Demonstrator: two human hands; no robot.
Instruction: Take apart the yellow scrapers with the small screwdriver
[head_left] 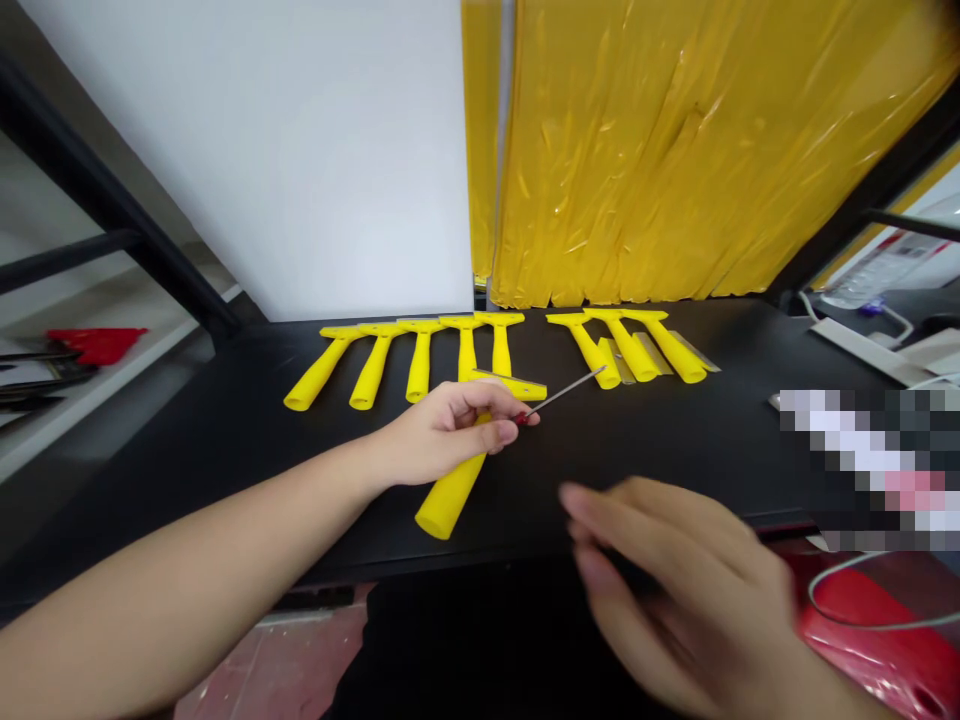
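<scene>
My left hand [442, 432] grips a yellow plastic scraper [454, 485] by its handle, its T-shaped head with a metal blade pointing away from me. The same hand also pinches a thin screwdriver [564, 394] with a red handle, its shaft pointing right and away. My right hand [679, 580] hovers blurred near the table's front edge, fingers spread, holding nothing. Several more yellow scrapers lie in a row [420, 358] at the back of the black table [225, 440], with another group of three [634, 345] to the right, beside loose metal blades [651, 352].
A white wall panel and a yellow plastic sheet [675, 150] stand behind the table. Black shelf bars and a red item [97, 343] are at the left. Cables, a white power strip [855, 345] and a red object [877, 640] sit at the right.
</scene>
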